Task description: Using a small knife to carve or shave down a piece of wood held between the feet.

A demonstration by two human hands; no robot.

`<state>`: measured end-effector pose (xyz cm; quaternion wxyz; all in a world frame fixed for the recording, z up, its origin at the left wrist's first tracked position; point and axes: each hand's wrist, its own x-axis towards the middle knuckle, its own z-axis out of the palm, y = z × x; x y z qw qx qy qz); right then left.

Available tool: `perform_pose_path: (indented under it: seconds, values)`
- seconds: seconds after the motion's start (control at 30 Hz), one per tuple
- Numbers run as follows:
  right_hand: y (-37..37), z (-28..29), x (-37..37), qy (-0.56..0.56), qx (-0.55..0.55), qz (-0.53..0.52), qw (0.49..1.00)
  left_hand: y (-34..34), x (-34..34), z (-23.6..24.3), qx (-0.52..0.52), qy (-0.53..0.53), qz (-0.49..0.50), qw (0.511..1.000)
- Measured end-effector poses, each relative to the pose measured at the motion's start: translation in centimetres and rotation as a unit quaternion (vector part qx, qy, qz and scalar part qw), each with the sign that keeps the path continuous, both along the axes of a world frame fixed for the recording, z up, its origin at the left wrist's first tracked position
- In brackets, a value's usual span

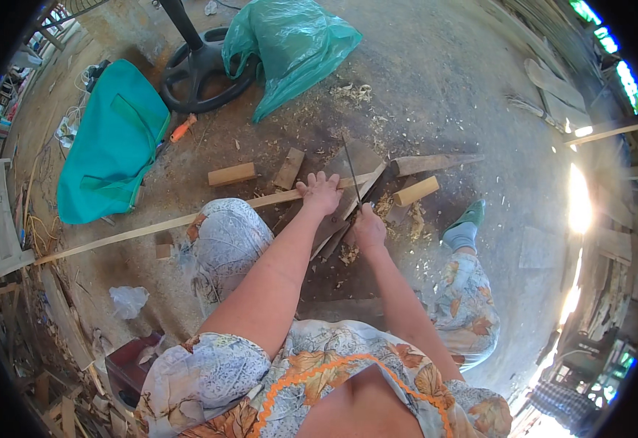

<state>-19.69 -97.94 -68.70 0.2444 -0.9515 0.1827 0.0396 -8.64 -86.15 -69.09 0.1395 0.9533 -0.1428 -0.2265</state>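
A long pale wooden strip (260,201) runs from the far left across my left knee to a low board (361,157) on the floor. My left hand (320,194) presses down on the strip near its right end, fingers apart and bent over it. My right hand (368,228) is closed round the handle of a thin, dark-bladed tool (351,166). Its blade points away from me and crosses the strip just right of my left hand. Whether it is a saw or a knife I cannot tell. The handle is hidden in my fist.
Short wooden blocks (232,174) and a tapered wood piece (439,163) lie round the board among shavings (416,219). Farther off are a teal bag (111,146), an orange-handled tool (183,128), a black round base (202,69) and a green plastic bag (293,51).
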Motion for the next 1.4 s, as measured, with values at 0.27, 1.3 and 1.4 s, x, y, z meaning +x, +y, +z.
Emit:
perform_pose_path:
  seconds: [0.27,1.3,1.4]
  values:
    - [0.0,1.4,-7.8,0.086,0.008,-0.009,0.996,1.0,0.2,0.5,0.001,0.018,0.013,1.000]
    - [-1.0,-1.4,0.3,0.020,0.030,-0.015,0.999,-0.1,-0.3,0.1,-0.021,-0.018,0.028,0.999]
    - [-0.3,-1.6,-2.2,-0.033,0.054,0.002,0.998,0.5,-0.4,-0.4,-0.012,-0.020,0.035,0.999]
